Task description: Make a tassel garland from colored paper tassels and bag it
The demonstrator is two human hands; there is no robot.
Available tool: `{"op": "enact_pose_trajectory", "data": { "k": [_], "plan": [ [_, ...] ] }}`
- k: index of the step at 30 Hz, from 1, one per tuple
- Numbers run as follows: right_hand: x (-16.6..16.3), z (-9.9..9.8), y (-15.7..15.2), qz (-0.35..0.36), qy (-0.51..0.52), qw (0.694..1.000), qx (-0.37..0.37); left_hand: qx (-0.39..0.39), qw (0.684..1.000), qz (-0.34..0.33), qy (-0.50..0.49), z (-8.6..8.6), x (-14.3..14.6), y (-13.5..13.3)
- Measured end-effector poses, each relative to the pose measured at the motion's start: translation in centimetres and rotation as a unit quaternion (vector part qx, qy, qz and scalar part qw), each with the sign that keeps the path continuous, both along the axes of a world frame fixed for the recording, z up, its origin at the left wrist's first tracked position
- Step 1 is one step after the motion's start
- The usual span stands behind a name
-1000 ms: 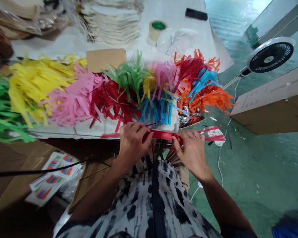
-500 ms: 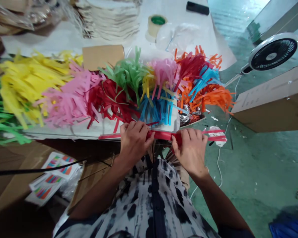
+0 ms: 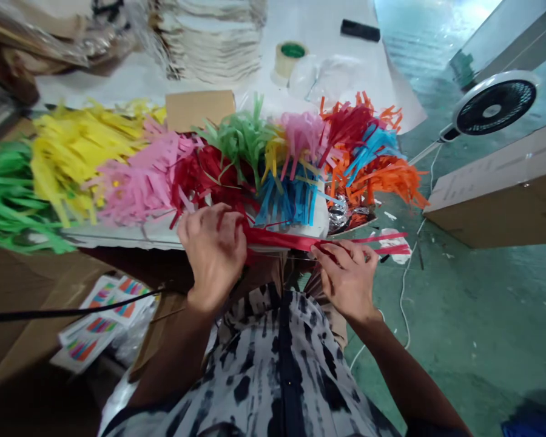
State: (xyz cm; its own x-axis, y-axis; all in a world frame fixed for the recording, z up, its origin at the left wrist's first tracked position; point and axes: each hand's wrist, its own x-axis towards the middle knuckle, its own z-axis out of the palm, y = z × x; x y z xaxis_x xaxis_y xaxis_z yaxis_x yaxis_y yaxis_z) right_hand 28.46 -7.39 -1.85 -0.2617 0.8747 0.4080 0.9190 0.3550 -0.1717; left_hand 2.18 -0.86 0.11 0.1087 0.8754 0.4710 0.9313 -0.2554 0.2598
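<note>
Several bunches of fringe crowd the near side of the table (image 3: 113, 235), starting at far left with a green bunch (image 3: 16, 188), then a yellow bunch (image 3: 84, 155). Below, beside a black cord (image 3: 73, 315), lie printed cards (image 3: 104, 317). Next comes a pink bunch (image 3: 141, 179), with a piece of cardboard (image 3: 200, 110) behind and to its right, then a dark red bunch (image 3: 212, 173), partly covered by the left hand (image 3: 213, 252). Its fingers bend over the left part of a red strip (image 3: 284, 239); the tips are hidden, so how firmly they close cannot be told. The strip runs between both hands along the table edge, directly before a blue bunch (image 3: 289, 200). Farther back stands a roll of tape (image 3: 290, 62). The right hand (image 3: 348, 276) has thumb and fingers closed on the strip, loose tails extending past it. Beyond are an orange bunch (image 3: 394, 182), a fan (image 3: 494, 104) and a carton (image 3: 505, 209).
</note>
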Motion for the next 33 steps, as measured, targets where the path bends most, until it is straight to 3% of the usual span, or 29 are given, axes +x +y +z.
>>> {"op": "enact_pose_trajectory", "data": {
  "k": [1,3,4,6,10,14,19,22,27,28,31,33],
  "plan": [
    [-0.2,0.0,0.0,-0.001,0.0,1.0,-0.002,0.026,0.999,-0.03,-0.009,-0.1,0.5,-0.4],
    [-0.4,0.1,0.0,-0.003,-0.002,1.0,-0.004,0.052,0.986,-0.156,-0.022,-0.7,2.1,-1.6],
    [-0.4,0.2,0.0,-0.004,-0.005,1.0,-0.005,0.041,0.97,-0.238,-0.018,-1.1,3.0,-2.1],
    [-0.1,0.4,-0.1,-0.002,-0.012,1.0,-0.002,0.007,0.954,-0.301,-0.009,-2.0,4.5,-3.1],
    [1.8,1.0,-0.8,-0.02,-0.025,0.999,0.026,-0.033,0.953,-0.301,-0.02,-3.1,5.0,-3.4],
    [1.8,1.6,-1.3,-0.048,-0.013,0.996,0.071,-0.042,0.953,-0.3,-0.026,-3.0,4.4,-2.8],
    [-0.7,0.7,-0.4,0.015,-0.006,1.0,0.013,-0.03,0.96,-0.278,-0.009,-2.6,4.2,-2.8],
    [-0.8,0.0,0.1,0.012,0.001,1.0,0.006,-0.014,0.974,-0.224,-0.004,-1.9,2.8,-2.5],
    [-0.1,0.3,0.6,0.024,0.022,0.999,-0.015,0.048,0.997,-0.054,-0.013,-0.3,0.9,-1.4],
    [0.0,0.4,0.7,0.026,0.024,0.999,-0.02,0.057,0.996,-0.071,-0.021,-0.1,1.1,-1.3],
    [0.2,0.6,1.2,0.028,0.028,0.999,-0.038,0.021,0.967,-0.251,-0.028,-0.4,3.0,-1.2],
    [0.5,0.6,1.5,0.034,0.037,0.997,-0.052,-0.015,0.943,-0.331,-0.021,-1.2,4.2,-1.2]
  ]
}}
